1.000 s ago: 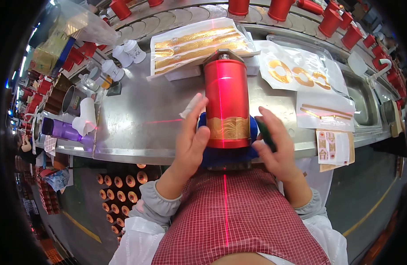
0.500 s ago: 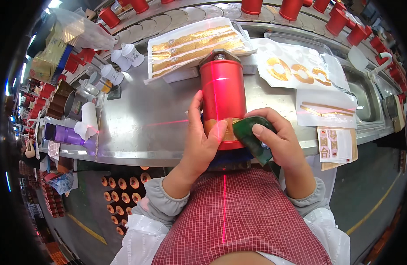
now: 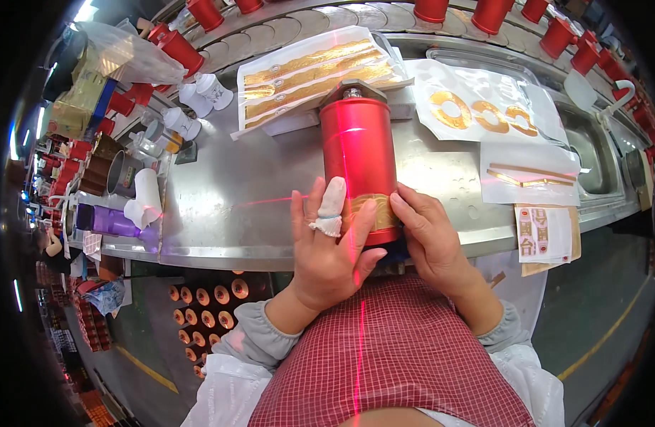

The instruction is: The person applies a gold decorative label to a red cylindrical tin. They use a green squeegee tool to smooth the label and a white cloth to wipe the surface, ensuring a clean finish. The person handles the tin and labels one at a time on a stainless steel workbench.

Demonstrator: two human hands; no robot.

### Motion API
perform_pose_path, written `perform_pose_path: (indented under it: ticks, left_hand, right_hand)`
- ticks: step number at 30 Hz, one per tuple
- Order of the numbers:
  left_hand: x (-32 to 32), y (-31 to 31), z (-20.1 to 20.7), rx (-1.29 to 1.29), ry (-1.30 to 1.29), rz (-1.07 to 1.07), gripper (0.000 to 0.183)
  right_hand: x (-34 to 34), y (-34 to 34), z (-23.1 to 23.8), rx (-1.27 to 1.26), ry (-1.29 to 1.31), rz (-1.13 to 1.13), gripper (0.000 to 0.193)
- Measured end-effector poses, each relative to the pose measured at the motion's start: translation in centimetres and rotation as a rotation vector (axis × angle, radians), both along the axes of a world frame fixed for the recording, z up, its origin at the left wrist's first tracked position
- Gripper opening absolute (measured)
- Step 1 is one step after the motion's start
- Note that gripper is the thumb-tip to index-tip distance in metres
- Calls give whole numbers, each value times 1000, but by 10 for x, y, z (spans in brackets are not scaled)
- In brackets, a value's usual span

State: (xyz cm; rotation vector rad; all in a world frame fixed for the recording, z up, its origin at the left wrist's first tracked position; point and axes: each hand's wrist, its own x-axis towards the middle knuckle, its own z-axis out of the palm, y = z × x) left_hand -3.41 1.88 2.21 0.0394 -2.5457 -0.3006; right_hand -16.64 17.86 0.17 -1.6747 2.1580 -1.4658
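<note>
A glossy red cylinder point(image 3: 357, 146) lies lengthwise before me, its far end against a metal holder point(image 3: 352, 92). A gold band point(image 3: 370, 211) wraps its near end. My left hand point(image 3: 324, 249) is beside the band with its fingers spread, one fingertip at the gold; a white cover point(image 3: 331, 206) sits on one finger. Against the cylinder's right side, my right hand point(image 3: 432, 238) rests with fingers stretched along the band's edge, holding no tool that I can see. Thin red light lines cross the cylinder and my left hand.
Sheets of gold strips point(image 3: 306, 75) and gold rings point(image 3: 477, 114) lie behind the cylinder. At right are more decals point(image 3: 544, 235) and a sink point(image 3: 590, 156). White bottles point(image 3: 206, 92) and a purple bottle point(image 3: 107, 219) stand or lie left. A conveyor point(image 3: 306, 28) carries red cylinders.
The dark green piece in my right hand is out of sight now, and that hand has come against the cylinder. My left fingers have spread and lifted, showing the white finger cover.
</note>
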Motion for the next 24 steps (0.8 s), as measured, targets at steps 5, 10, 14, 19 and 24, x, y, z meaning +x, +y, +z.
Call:
perform_pose_path:
  ticks: [5, 10, 14, 19, 24]
  left_hand:
    - [-8, 6, 11, 12, -52, 3, 54]
    - [2, -9, -10, 599, 181, -121, 49]
    - [3, -9, -11, 617, 177, -86, 51]
    - [7, -12, -15, 513, 237, -92, 43]
    - [14, -4, -12, 84, 126, -60, 35]
  right_hand:
    - [0, 0, 1, 7, 12, 0, 71]
    - [-2, 0, 6, 13, 13, -32, 58]
    - [0, 9, 31, -68, -796, -184, 38]
    - [-20, 10, 36, -37, -571, -138, 33]
    - [-11, 7, 23, -43, -510, -208, 33]
